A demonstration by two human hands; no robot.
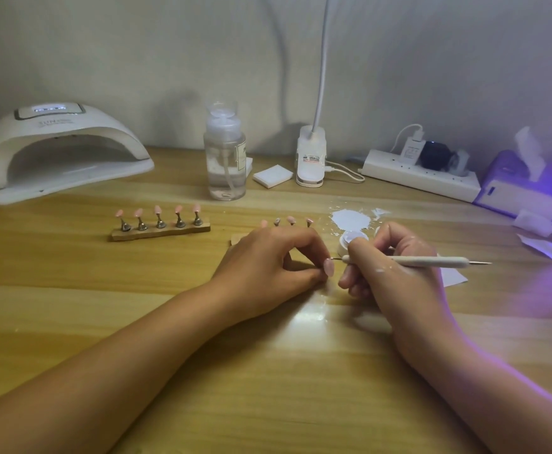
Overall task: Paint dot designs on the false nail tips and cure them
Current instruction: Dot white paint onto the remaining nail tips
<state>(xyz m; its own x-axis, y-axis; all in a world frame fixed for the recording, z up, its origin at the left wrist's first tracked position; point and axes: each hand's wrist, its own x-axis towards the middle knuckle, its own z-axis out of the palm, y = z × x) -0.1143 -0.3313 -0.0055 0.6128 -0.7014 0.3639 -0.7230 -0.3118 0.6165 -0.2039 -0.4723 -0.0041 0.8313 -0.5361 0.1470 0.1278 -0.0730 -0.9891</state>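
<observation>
Gently, left hand [268, 263] pinching the pink nail tip [329, 267] and right hand [399, 280] gripping the dotting tool [425, 261], brace both on the worktop [268, 371] and dab lightly.

Pale wood-grain surface [268, 388], smooth, with a light sheen. Curing lamp [62, 149] in glossy white plastic; pump bottle [224, 165] in clear plastic. Smooth pink nail tips [157, 209] on shiny metal holders [160, 222] set in a rough wooden strip [170, 231]. Dotting tool [431, 262]: matt pale handle, thin metal ends.
</observation>
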